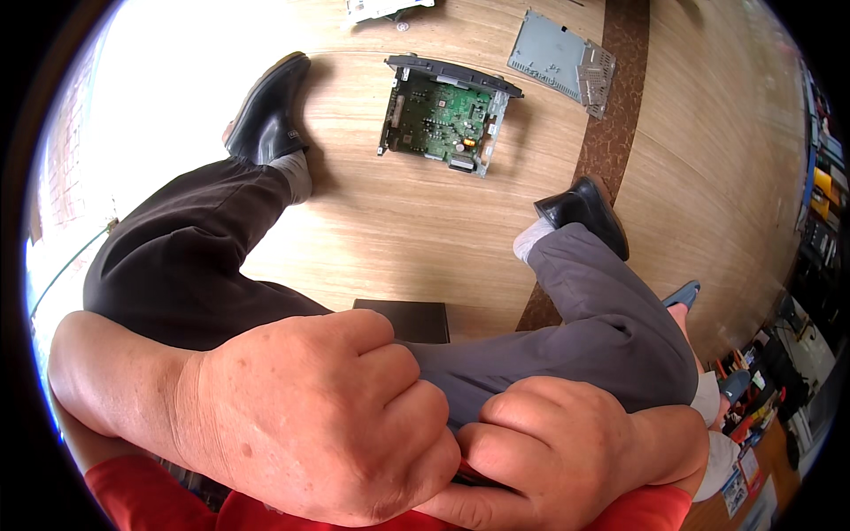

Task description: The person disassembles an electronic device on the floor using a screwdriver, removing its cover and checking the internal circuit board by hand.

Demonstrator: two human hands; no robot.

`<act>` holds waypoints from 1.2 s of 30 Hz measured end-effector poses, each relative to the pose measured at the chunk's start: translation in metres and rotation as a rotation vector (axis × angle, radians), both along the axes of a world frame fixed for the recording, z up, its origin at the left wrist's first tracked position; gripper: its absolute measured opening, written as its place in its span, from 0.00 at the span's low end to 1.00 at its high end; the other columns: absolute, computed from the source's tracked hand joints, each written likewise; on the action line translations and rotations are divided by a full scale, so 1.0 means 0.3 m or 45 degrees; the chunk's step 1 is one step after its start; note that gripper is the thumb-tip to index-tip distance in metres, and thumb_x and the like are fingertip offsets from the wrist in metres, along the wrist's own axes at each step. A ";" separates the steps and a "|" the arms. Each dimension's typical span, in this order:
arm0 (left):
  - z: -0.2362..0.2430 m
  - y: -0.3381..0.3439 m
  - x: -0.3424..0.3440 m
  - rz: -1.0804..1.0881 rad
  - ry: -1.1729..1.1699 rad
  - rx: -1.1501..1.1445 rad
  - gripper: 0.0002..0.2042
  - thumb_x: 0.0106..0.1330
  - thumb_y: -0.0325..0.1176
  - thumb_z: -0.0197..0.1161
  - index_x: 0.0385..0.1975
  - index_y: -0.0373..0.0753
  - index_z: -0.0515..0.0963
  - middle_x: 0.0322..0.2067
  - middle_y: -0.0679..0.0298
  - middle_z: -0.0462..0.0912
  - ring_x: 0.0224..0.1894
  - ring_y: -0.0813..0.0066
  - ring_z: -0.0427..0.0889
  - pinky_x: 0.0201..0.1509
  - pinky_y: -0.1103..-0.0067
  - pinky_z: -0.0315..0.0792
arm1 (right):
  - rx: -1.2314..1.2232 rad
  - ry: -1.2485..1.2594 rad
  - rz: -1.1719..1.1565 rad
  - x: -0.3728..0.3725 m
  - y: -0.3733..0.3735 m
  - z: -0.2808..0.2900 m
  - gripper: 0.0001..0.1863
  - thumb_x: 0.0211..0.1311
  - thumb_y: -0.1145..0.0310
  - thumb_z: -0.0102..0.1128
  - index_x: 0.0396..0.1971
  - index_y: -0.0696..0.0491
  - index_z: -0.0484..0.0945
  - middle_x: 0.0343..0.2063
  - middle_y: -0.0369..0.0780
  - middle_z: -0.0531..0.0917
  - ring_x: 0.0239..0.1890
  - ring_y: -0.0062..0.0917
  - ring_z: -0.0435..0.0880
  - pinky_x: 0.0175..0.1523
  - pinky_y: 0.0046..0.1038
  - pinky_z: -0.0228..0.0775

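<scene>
My left hand (328, 416) is curled closed in front of my red shirt, large at the bottom of the view. Beside it, my right hand (553, 442) is closed too, its knuckles almost touching the left. A sliver of something dark shows between them, but what they hold is hidden by the fingers. Farther off on the floor lies an opened electronic unit (447, 119), like a car stereo. Its green circuit board is exposed inside a metal frame, with a black front panel along the far side.
A flat grey metal cover (547, 55) and a perforated metal piece (595, 75) lie at the far right. Another metal part (376, 9) is at the top edge. A black flat box (407, 320) sits between my legs. Shelves with goods (823, 195) line the right, where another person's foot (682, 296) shows.
</scene>
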State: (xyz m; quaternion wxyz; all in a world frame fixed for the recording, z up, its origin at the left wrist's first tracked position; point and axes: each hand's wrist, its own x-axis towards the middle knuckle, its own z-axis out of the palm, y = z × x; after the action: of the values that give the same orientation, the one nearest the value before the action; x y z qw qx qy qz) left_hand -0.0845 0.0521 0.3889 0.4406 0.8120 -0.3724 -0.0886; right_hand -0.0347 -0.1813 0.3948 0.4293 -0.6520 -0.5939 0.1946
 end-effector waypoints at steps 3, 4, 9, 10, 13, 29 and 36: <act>-0.001 -0.002 0.002 0.000 -0.008 0.000 0.10 0.38 0.37 0.62 0.16 0.40 0.70 0.17 0.71 0.61 0.17 0.77 0.66 0.21 0.79 0.63 | -0.002 0.002 -0.003 0.000 0.000 0.002 0.15 0.56 0.67 0.64 0.44 0.42 0.87 0.24 0.33 0.66 0.24 0.27 0.69 0.25 0.28 0.62; -0.001 -0.001 0.005 -0.005 -0.015 0.003 0.10 0.39 0.37 0.62 0.17 0.40 0.70 0.17 0.71 0.61 0.17 0.77 0.66 0.21 0.78 0.63 | -0.004 0.001 -0.004 0.001 0.000 0.003 0.15 0.56 0.67 0.64 0.44 0.42 0.87 0.24 0.33 0.66 0.24 0.27 0.69 0.25 0.28 0.62; 0.003 -0.003 0.015 -0.018 0.019 -0.012 0.10 0.39 0.38 0.62 0.17 0.40 0.71 0.17 0.71 0.61 0.17 0.76 0.67 0.22 0.78 0.65 | 0.015 -0.019 -0.018 -0.002 -0.004 -0.002 0.15 0.55 0.68 0.64 0.44 0.42 0.87 0.24 0.33 0.66 0.24 0.27 0.70 0.25 0.28 0.62; 0.003 -0.004 0.014 -0.016 0.022 -0.008 0.10 0.39 0.38 0.62 0.17 0.40 0.70 0.17 0.71 0.62 0.17 0.76 0.67 0.22 0.78 0.65 | 0.017 -0.022 -0.019 -0.003 -0.004 -0.003 0.15 0.55 0.68 0.64 0.44 0.42 0.87 0.24 0.33 0.66 0.24 0.27 0.70 0.25 0.28 0.62; 0.007 -0.002 0.017 -0.035 0.044 0.000 0.11 0.40 0.38 0.62 0.16 0.40 0.70 0.17 0.71 0.62 0.17 0.76 0.67 0.22 0.78 0.65 | 0.023 -0.032 -0.026 -0.002 -0.002 0.005 0.15 0.55 0.67 0.64 0.44 0.43 0.87 0.24 0.33 0.66 0.24 0.27 0.70 0.25 0.28 0.62; 0.007 -0.006 0.013 0.003 0.020 0.020 0.10 0.39 0.37 0.63 0.16 0.40 0.70 0.17 0.71 0.61 0.17 0.76 0.67 0.21 0.78 0.65 | 0.005 -0.062 -0.013 -0.006 -0.010 -0.005 0.15 0.56 0.68 0.64 0.44 0.43 0.85 0.24 0.33 0.67 0.24 0.27 0.70 0.26 0.28 0.63; -0.014 -0.001 -0.020 0.031 0.006 0.037 0.10 0.40 0.37 0.63 0.15 0.41 0.69 0.16 0.71 0.61 0.17 0.75 0.67 0.22 0.78 0.65 | 0.003 -0.042 -0.031 -0.007 -0.005 -0.004 0.16 0.56 0.68 0.64 0.46 0.43 0.84 0.25 0.33 0.69 0.25 0.27 0.71 0.27 0.28 0.64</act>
State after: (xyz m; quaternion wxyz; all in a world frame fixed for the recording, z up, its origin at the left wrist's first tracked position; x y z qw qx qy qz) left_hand -0.0905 0.0518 0.3848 0.4308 0.8225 -0.3603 -0.0905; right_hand -0.0369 -0.1829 0.3937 0.4223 -0.6618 -0.5933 0.1779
